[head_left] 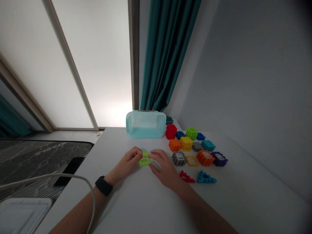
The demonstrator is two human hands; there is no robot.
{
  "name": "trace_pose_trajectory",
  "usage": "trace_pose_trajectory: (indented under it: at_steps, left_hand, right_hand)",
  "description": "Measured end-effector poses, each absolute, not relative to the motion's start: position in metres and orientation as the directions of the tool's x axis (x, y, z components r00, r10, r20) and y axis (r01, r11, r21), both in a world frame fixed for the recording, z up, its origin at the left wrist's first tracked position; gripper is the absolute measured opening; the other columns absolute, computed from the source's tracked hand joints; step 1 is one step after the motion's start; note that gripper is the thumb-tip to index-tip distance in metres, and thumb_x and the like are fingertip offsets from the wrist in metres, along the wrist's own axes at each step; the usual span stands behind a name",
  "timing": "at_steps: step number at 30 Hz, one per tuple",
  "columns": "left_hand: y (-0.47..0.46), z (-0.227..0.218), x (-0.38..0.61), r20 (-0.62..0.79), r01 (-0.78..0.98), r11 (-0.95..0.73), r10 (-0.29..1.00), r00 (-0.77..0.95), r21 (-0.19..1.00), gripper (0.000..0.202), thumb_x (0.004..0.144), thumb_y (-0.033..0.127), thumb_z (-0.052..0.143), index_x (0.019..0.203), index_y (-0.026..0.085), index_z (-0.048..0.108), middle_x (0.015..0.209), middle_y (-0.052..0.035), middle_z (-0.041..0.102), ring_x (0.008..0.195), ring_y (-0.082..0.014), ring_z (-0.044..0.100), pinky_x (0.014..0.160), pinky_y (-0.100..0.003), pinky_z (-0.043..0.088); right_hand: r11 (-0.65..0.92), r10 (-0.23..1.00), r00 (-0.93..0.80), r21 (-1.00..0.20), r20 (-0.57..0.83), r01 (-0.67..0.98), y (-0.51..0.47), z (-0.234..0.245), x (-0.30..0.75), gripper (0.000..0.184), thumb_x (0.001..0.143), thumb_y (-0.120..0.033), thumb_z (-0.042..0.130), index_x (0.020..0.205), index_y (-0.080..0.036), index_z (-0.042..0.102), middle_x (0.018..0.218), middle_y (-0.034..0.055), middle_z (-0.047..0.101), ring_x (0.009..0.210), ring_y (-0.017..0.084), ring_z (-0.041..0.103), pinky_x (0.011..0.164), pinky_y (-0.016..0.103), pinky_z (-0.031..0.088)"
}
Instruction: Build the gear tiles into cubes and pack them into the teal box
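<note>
Left hand [129,162]: fingers curled and pressed together, pinching the left edge of the green piece.
Right hand [163,167]: fingers bent inward, fingertips gripping the right edge of the same piece, wrist angled toward the left hand.
Green piece [144,159]: a lime, waffle-edged block face with window cutouts, held between the hands; whether it touches the table cannot be told.
Left wrist: a black watch [103,185] sits on it, and a white cable [73,175] curves past it on the hand's outer side.
Table [136,208]: white, under both hands and forearms.
Just right of the right hand: a gray block [178,158] and a red triangle [187,176], neither touching the hand.
Farther right: a blue triangle [206,177], a yellow block [192,161], an orange block [205,158] and a purple block [219,159].
Ahead of the right hand: a loose cluster of a small orange block [175,145], a yellow cube [186,143], a small gray block [197,146], a teal block [208,145], a green cube [191,133], two blue blocks [180,135] and a red cube [171,131].
Ahead of both hands: a clear plastic bin [145,124] at the table's far edge, beside the red cube.
Left of the table: a striped bed [41,162] with a white tray [23,216].
Beyond the bin: a teal curtain [168,48].
</note>
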State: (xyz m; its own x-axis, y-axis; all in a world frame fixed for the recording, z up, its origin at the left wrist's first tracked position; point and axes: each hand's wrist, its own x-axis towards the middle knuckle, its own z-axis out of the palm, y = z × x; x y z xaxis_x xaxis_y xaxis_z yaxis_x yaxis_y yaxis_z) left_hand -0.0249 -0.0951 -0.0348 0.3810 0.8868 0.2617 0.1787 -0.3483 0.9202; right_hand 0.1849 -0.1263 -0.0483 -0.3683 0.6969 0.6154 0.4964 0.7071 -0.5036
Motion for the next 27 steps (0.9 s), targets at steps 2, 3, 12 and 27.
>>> trace_pose_trajectory:
  at_steps: [2, 3, 12, 27]
  left_hand:
    - [-0.096, -0.033, -0.024, 0.259, 0.174, -0.351, 0.877, 0.404, 0.92, 0.043, 0.094, 0.057, 0.048, 0.076, 0.018, 0.052, 0.082, -0.001, 0.052, 0.075, -0.0153, 0.049, 0.07, -0.027, 0.042]
    - [-0.096, -0.033, -0.024, 0.257, 0.173, -0.352, 0.874, 0.412, 0.92, 0.043, 0.094, 0.057, 0.048, 0.076, 0.018, 0.052, 0.082, -0.0012, 0.052, 0.076, -0.0155, 0.049, 0.071, -0.027, 0.042]
    - [-0.098, -0.035, -0.024, 0.328, 0.245, -0.453, 0.846, 0.42, 0.857, 0.026, 0.096, 0.043, 0.049, 0.092, 0.019, 0.058, 0.092, -0.0044, 0.058, 0.087, -0.0184, 0.055, 0.08, -0.031, 0.047]
    - [-0.093, -0.046, -0.031, 0.371, 0.648, -0.623, 0.782, 0.501, 0.439, 0.016, 0.094, 0.024, 0.048, 0.098, 0.022, 0.063, 0.104, -0.0071, 0.062, 0.101, -0.0246, 0.056, 0.088, -0.041, 0.042]
  right_hand:
    - [0.704, 0.698, -0.368, -0.498, 0.614, 0.506, -0.126, -0.048, 0.186, 0.037, 0.088, -0.015, 0.057, 0.123, -0.027, 0.058, 0.132, 0.0105, 0.055, 0.124, 0.025, 0.054, 0.105, 0.046, 0.049]
    - [0.71, 0.694, -0.386, -0.492, 0.608, 0.504, -0.127, -0.048, 0.186, 0.038, 0.088, -0.015, 0.057, 0.124, -0.027, 0.057, 0.134, 0.0104, 0.055, 0.126, 0.025, 0.053, 0.106, 0.047, 0.048]
    - [0.752, 0.65, -0.419, -0.458, 0.634, 0.474, -0.124, -0.044, 0.187, 0.03, 0.094, -0.013, 0.048, 0.119, -0.025, 0.059, 0.111, 0.0078, 0.066, 0.106, 0.022, 0.061, 0.092, 0.043, 0.054]
    - [0.616, 0.785, -0.55, -0.451, 0.283, 0.646, -0.125, -0.05, 0.187, 0.034, 0.086, -0.017, 0.064, 0.12, -0.021, 0.061, 0.114, 0.0083, 0.064, 0.109, 0.026, 0.056, 0.097, 0.044, 0.044]
